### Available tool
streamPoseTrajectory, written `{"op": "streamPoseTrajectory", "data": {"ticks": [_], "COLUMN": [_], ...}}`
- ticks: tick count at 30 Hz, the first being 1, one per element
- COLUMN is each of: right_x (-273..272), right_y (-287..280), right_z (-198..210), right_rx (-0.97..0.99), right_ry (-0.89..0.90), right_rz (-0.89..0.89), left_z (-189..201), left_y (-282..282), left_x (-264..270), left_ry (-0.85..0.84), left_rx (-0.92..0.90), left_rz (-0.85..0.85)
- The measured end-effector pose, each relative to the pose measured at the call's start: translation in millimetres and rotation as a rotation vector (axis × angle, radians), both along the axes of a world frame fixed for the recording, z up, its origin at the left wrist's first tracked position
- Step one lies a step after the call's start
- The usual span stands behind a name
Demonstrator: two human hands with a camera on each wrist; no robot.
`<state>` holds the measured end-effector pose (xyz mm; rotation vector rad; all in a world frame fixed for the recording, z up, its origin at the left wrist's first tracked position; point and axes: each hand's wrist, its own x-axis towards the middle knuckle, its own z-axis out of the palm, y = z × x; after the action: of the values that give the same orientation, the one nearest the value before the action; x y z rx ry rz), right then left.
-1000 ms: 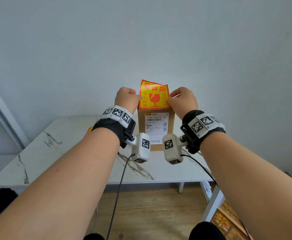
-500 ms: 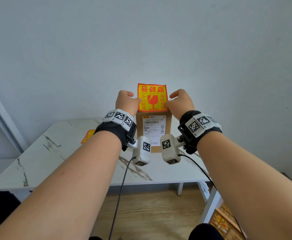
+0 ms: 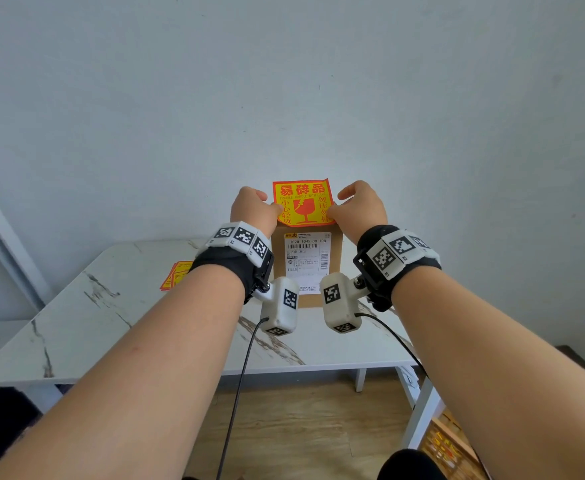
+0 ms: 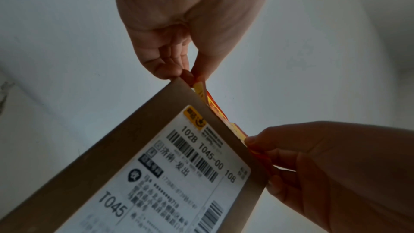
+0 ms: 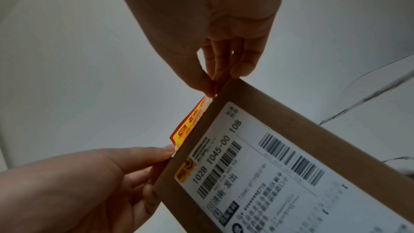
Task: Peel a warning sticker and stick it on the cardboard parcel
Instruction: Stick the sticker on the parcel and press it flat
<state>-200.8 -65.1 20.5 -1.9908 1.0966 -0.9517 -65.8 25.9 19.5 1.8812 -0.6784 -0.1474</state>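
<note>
Pinching the warning sticker (image 3: 304,202) by its side edges, the left hand (image 3: 254,210) and right hand (image 3: 360,211) hold it upright. Its lower edge meets the cardboard parcel's (image 3: 306,268) top (standing on the desk (image 3: 86,327)), directly below both hands.

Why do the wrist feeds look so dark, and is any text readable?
Head view: evenly lit, sticker print sharp. Left wrist view: backlit by the pale wall, left hand and right hand shadowed, box label dim but readable. Right wrist view: the same backlight, label edges soft, straight lines bowed.
</note>
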Motion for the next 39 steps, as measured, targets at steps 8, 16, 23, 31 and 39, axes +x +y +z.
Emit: {"op": "streamPoseTrajectory", "data": {"ticks": [8,16,23,31,39], "right_x": [-0.8,-1.2,2.5,2.3,7.3], "right_y": [1.1,3.1,5.5,4.7,11.3], "right_z": [-0.5,-3.1,-8.2,-18.8,-26.5], "right_rx": [-0.006,-0.042,-0.062,-0.014,0.087], "right_ry": [0.008,0.029,0.054,0.063,0.023], "right_rz": [0.001,0.018,0.054,0.082,0.115], "left_z": [2.7,7.2,2.6,-13.4,-20.4], "left_y": [-2.1,-6.1,-6.0,-3.7,6.0], "left_x": [-2.5,-14.7,-21.7,-12.7,-14.6], "left_ry": [-0.068,-0.224,-0.441,-0.539,-0.425], "left_rx": [0.068,0.182,0.290,0.254,0.187], "left_rz": [0.020,0.076,0.063,-0.028,-0.082]}}
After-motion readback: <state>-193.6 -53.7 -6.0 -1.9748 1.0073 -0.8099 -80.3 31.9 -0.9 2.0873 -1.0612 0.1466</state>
